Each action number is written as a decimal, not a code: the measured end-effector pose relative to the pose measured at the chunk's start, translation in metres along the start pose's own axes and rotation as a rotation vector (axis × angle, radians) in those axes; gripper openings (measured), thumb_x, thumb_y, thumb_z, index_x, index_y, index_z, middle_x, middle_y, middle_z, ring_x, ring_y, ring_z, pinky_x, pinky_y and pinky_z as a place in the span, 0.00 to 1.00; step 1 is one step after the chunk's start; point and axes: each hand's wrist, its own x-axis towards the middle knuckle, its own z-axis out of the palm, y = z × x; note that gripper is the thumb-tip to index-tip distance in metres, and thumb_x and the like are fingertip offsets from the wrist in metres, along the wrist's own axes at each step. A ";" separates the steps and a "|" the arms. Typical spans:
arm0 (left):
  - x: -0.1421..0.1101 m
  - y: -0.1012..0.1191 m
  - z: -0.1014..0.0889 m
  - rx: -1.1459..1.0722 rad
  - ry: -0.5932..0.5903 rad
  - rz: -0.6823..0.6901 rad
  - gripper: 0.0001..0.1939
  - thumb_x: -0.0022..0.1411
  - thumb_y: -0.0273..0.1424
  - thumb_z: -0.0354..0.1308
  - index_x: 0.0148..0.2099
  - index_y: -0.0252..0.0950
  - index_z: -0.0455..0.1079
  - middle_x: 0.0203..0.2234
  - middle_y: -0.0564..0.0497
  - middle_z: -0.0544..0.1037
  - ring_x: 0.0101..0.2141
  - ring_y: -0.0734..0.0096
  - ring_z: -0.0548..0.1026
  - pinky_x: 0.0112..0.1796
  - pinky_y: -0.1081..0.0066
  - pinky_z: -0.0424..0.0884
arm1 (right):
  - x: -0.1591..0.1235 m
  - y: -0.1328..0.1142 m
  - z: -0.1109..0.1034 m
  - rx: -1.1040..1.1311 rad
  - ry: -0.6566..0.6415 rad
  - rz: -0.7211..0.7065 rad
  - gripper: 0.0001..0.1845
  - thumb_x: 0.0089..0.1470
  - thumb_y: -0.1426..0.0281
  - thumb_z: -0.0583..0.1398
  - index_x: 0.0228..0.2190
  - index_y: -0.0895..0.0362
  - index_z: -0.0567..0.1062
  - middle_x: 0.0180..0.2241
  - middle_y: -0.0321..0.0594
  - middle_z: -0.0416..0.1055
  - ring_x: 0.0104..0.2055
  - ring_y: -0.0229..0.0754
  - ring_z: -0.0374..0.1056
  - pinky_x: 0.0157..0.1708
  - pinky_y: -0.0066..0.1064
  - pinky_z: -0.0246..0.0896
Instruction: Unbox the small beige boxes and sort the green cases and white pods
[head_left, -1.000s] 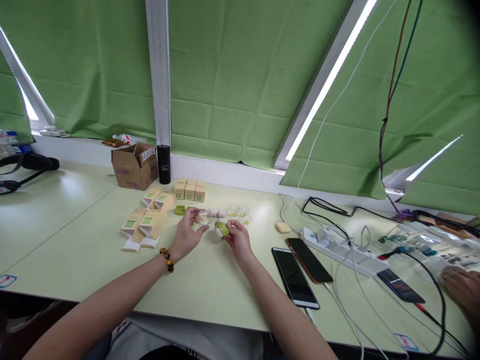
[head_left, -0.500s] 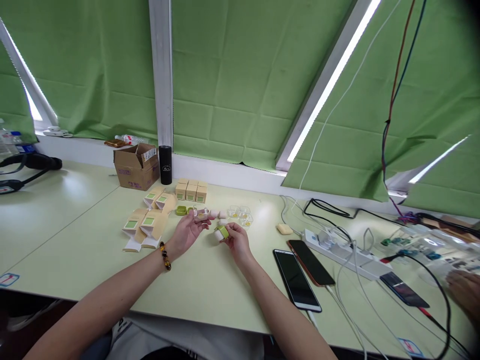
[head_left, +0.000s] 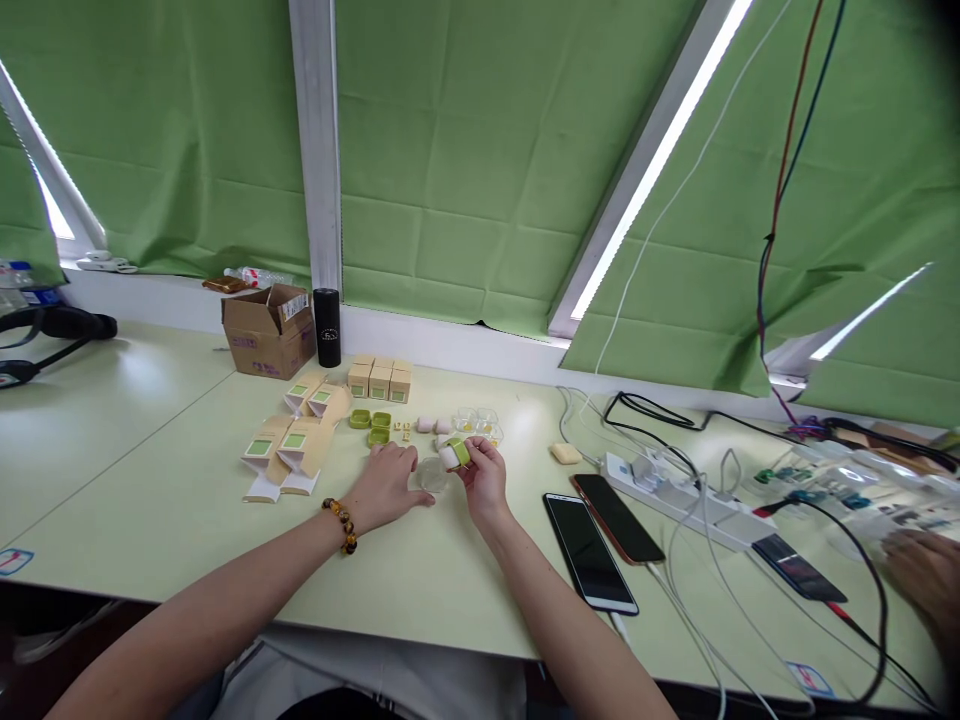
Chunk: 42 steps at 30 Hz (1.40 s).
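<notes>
My right hand (head_left: 486, 480) pinches a small white block with a green band (head_left: 454, 454) between thumb and fingers. Palm down on the table, my left hand (head_left: 384, 485) has its thumb and fingers apart. Just off its fingertips lies a clear plastic piece (head_left: 433, 475); whether they still touch it I cannot tell. Beyond the hands sit several small green square trays (head_left: 360, 419), tiny yellow pieces (head_left: 406, 436) and pale pink-white blocks (head_left: 425, 425). Clear cups with yellow bits inside (head_left: 486, 416) are partly hidden behind my right hand.
Open cardboard sleeves (head_left: 304, 450) lie at left, with small closed boxes (head_left: 379, 380) behind. A brown carton (head_left: 268, 332) and black tumbler (head_left: 327, 328) stand at the back. Phones (head_left: 589, 552), a power strip (head_left: 679, 500) and cables occupy the right, where another person's hand (head_left: 926, 565) shows.
My left hand has turned from palm up to palm down and lowered the clear plastic piece to the table. My right hand has shifted slightly rightward, still holding the green-banded block.
</notes>
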 end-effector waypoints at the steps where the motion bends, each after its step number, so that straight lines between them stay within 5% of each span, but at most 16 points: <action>1: 0.000 0.001 0.000 0.031 0.014 0.021 0.28 0.48 0.52 0.73 0.34 0.39 0.64 0.32 0.50 0.74 0.40 0.54 0.71 0.43 0.59 0.60 | -0.001 0.000 0.001 -0.017 -0.011 -0.003 0.18 0.42 0.59 0.72 0.27 0.55 0.73 0.25 0.32 0.70 0.27 0.37 0.66 0.23 0.29 0.69; 5: 0.000 0.004 -0.007 0.035 0.137 0.076 0.27 0.55 0.55 0.69 0.38 0.38 0.67 0.35 0.48 0.75 0.43 0.52 0.70 0.45 0.56 0.62 | -0.004 -0.002 0.003 -0.086 -0.053 -0.055 0.18 0.45 0.58 0.72 0.27 0.55 0.72 0.26 0.32 0.70 0.27 0.37 0.66 0.24 0.29 0.67; 8: 0.000 0.006 -0.012 -0.089 0.202 0.162 0.24 0.63 0.46 0.66 0.54 0.38 0.68 0.47 0.43 0.75 0.51 0.50 0.69 0.51 0.53 0.65 | -0.007 -0.004 0.004 -0.144 -0.093 -0.116 0.18 0.48 0.56 0.71 0.29 0.54 0.72 0.26 0.32 0.70 0.28 0.37 0.66 0.26 0.30 0.68; 11: -0.002 0.007 -0.013 -0.220 0.205 0.245 0.33 0.63 0.43 0.67 0.65 0.40 0.62 0.55 0.41 0.73 0.56 0.50 0.68 0.56 0.51 0.67 | -0.011 -0.003 0.007 -0.243 -0.166 -0.200 0.17 0.53 0.55 0.69 0.31 0.54 0.74 0.29 0.34 0.73 0.30 0.38 0.68 0.30 0.31 0.69; 14: -0.002 0.009 -0.010 -0.301 0.220 0.269 0.29 0.64 0.40 0.67 0.63 0.42 0.66 0.53 0.42 0.75 0.56 0.51 0.70 0.57 0.51 0.67 | -0.016 0.000 0.011 -0.350 -0.259 -0.249 0.15 0.57 0.56 0.67 0.34 0.54 0.76 0.32 0.37 0.75 0.31 0.39 0.70 0.32 0.31 0.68; 19: 0.006 -0.001 -0.004 -0.494 0.370 0.079 0.21 0.65 0.37 0.65 0.59 0.41 0.70 0.52 0.44 0.77 0.51 0.57 0.74 0.51 0.58 0.72 | -0.020 -0.004 0.011 -0.575 -0.275 -0.451 0.12 0.65 0.59 0.60 0.41 0.53 0.78 0.42 0.43 0.78 0.44 0.46 0.73 0.42 0.37 0.70; 24: 0.017 -0.021 -0.001 -0.710 0.475 -0.128 0.24 0.65 0.42 0.64 0.59 0.38 0.70 0.46 0.45 0.78 0.38 0.67 0.75 0.41 0.67 0.72 | -0.027 -0.006 0.009 -1.243 -0.348 -0.774 0.09 0.61 0.66 0.62 0.42 0.53 0.80 0.41 0.44 0.81 0.46 0.51 0.69 0.47 0.43 0.61; 28: 0.019 -0.023 -0.002 -0.805 0.508 -0.185 0.26 0.64 0.44 0.65 0.59 0.36 0.70 0.45 0.45 0.76 0.36 0.70 0.73 0.40 0.69 0.71 | -0.031 -0.003 0.011 -1.499 -0.433 -0.701 0.11 0.61 0.65 0.64 0.45 0.53 0.79 0.35 0.43 0.82 0.42 0.50 0.69 0.45 0.41 0.54; 35: 0.017 -0.015 -0.005 -0.754 0.502 -0.193 0.26 0.64 0.44 0.65 0.58 0.37 0.71 0.47 0.44 0.76 0.41 0.67 0.74 0.42 0.68 0.71 | -0.025 -0.020 0.010 -1.694 -0.315 -0.553 0.16 0.60 0.52 0.64 0.35 0.52 0.79 0.30 0.43 0.81 0.41 0.51 0.69 0.48 0.43 0.50; 42: 0.016 -0.017 -0.005 -0.700 0.509 -0.195 0.25 0.64 0.44 0.64 0.58 0.37 0.71 0.47 0.44 0.77 0.43 0.65 0.74 0.44 0.66 0.71 | -0.022 -0.025 0.007 -1.873 -0.349 -0.463 0.10 0.56 0.71 0.64 0.42 0.53 0.78 0.33 0.46 0.80 0.41 0.50 0.73 0.42 0.37 0.52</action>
